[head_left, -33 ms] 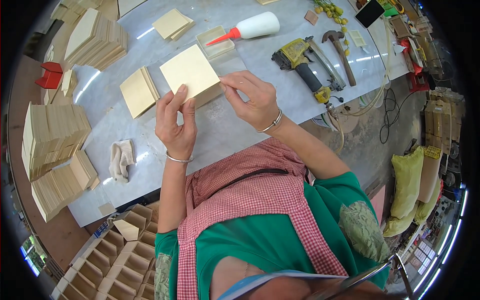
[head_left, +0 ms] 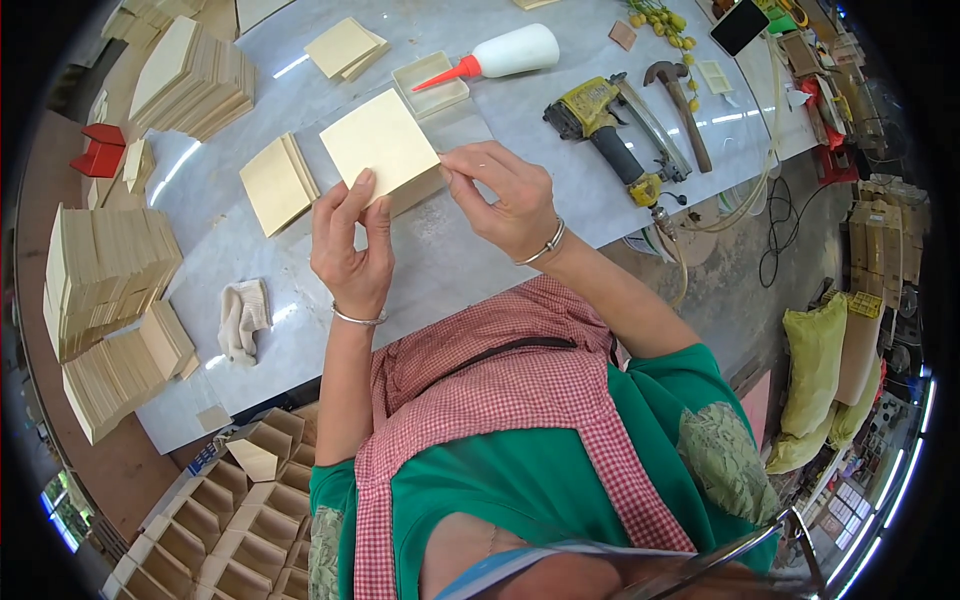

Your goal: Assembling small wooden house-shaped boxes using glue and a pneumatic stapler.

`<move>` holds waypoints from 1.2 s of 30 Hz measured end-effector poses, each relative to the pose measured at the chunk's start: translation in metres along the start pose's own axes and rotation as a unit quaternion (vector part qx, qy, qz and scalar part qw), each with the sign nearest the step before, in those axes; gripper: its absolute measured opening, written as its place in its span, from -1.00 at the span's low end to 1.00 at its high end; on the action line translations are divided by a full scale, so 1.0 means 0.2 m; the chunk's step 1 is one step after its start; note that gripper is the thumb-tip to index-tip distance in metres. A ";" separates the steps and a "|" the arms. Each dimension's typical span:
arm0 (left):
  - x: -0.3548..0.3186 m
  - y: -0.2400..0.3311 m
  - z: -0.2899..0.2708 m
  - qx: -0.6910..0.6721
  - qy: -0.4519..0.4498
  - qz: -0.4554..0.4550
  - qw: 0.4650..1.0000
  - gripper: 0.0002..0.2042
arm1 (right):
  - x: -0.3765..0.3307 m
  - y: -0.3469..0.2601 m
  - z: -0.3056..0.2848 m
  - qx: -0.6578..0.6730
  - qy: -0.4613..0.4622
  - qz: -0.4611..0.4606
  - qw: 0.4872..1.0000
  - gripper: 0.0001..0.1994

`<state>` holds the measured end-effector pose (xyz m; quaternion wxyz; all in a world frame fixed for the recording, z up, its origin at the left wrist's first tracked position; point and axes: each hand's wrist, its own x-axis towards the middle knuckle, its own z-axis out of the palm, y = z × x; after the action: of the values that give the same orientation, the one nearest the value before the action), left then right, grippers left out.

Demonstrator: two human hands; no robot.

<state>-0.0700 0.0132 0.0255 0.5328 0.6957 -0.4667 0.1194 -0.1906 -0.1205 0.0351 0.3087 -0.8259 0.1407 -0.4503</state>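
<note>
Both my hands hold a pale square wooden box (head_left: 380,145) that rests on the light grey worktable (head_left: 450,270). My left hand (head_left: 350,245) grips its near left edge, thumb on top. At the near right corner, my right hand (head_left: 505,200) pinches the box with its fingertips. Each wrist wears a thin bangle.
A white glue bottle with a red nozzle (head_left: 505,52) and a small tray (head_left: 430,85) lie behind the box. A yellow nail gun (head_left: 605,125) and a hammer (head_left: 680,105) lie to the right. Wood panel stacks (head_left: 195,80) (head_left: 105,275), loose panels (head_left: 275,185) and a cloth (head_left: 243,315) sit left.
</note>
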 end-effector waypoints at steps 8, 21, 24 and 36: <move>-0.02 0.01 -0.02 -0.009 -0.001 -0.040 0.999 -0.78 | 0.02 0.17 -0.40 -0.274 -0.130 0.061 0.951 -0.56; 0.00 0.00 0.01 -0.067 0.031 -0.009 0.997 -0.72 | 0.15 0.27 -0.72 -0.387 -0.309 0.343 0.798 -0.36; 0.00 -0.01 0.01 -0.064 0.035 -0.009 0.997 -0.73 | 0.32 -0.08 -0.76 -0.183 -0.300 0.417 0.838 -0.61; 0.00 0.00 0.02 -0.070 0.042 -0.013 0.997 -0.74 | 0.55 -0.57 -0.55 0.030 -0.371 0.465 0.803 -0.80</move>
<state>-0.0711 0.0099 0.0230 0.6006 0.6571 -0.4424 0.1084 -0.2264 -0.1307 0.2242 0.5346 -0.7556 0.3690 0.0846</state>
